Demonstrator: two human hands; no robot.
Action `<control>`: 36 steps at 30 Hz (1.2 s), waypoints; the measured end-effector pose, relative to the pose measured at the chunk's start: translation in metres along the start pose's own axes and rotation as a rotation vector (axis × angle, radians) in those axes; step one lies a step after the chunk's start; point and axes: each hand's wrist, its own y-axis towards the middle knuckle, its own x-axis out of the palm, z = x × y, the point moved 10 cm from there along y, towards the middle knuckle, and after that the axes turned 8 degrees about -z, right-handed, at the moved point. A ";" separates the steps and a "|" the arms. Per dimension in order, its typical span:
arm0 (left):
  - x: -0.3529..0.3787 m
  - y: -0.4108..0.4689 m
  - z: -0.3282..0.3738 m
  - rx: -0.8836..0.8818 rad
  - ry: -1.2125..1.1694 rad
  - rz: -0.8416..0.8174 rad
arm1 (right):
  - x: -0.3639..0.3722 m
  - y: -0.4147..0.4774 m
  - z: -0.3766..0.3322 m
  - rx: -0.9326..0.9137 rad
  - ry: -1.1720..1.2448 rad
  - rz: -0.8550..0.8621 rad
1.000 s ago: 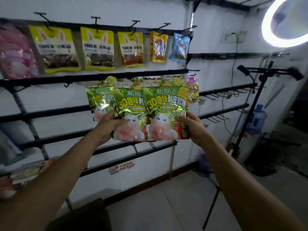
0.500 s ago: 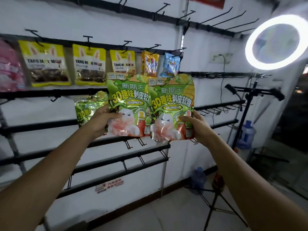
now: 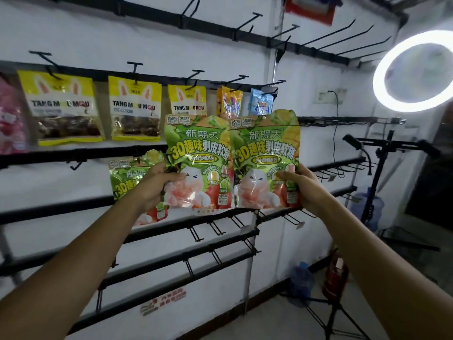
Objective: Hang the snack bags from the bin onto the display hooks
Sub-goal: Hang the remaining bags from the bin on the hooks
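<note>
Nearest us, the left grip is clamped on the lower left edge of the middle green glossy film snack pouch, thumb across its front. A third green pouch sits lower and behind that hand, apparently pinched in the same grip, though we cannot see the fingers behind it. The right grip is closed on the lower right corner of the right green glossy film snack pouch, thumb on the print. The two front pouches stand upright, side by side, edges touching or just overlapping, their tops well above both grips.

We judge these pouches light, soft and crinkly, with slick film that could slide between fingers and loose sweets that sag to the bottom. Held low, the tops may flop. For hooking we would want a pinch near the top seam, just beside the hang hole.

Behind, just under the pouches, a black rail carries empty black wire hooks. Further up, yellow rabbit-eared snack bags, a small orange pack and a small blue pack hang from their own hooks. Bare long black hooks jut from the top rail. A lit white ring light stands at right. The bin is out of view.
</note>
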 end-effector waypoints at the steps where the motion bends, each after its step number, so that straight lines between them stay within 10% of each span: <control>1: -0.006 0.002 0.000 -0.009 -0.010 -0.005 | 0.004 0.004 0.001 0.000 -0.006 0.002; 36: -0.085 -0.032 -0.128 -0.243 0.025 0.372 | 0.044 0.126 0.153 0.164 -0.068 -0.159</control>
